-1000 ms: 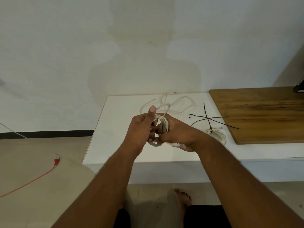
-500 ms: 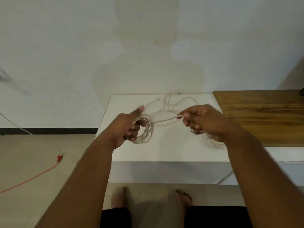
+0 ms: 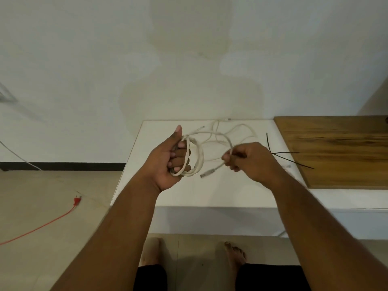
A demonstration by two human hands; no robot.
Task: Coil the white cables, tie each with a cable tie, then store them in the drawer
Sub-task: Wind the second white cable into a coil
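Note:
My left hand (image 3: 170,160) grips a coil of white cable (image 3: 198,160) above the white cabinet top (image 3: 189,194), thumb raised. From the coil a strand arcs over to my right hand (image 3: 249,162), which pinches the cable near its free end; the plug (image 3: 206,173) dangles below the fingers. Another loose white cable (image 3: 241,128) lies tangled at the back of the top. Black cable ties (image 3: 281,154) lie to the right of my right hand. No drawer shows in this view.
A wooden board (image 3: 336,150) covers the right part of the surface. A red cord with a plug (image 3: 76,201) runs over the tiled floor at the left. My bare feet (image 3: 235,255) stand close to the cabinet front.
My hands were together on the coil, then drew apart. The right hand has slid along the strand to near its end, and the plug now hangs free.

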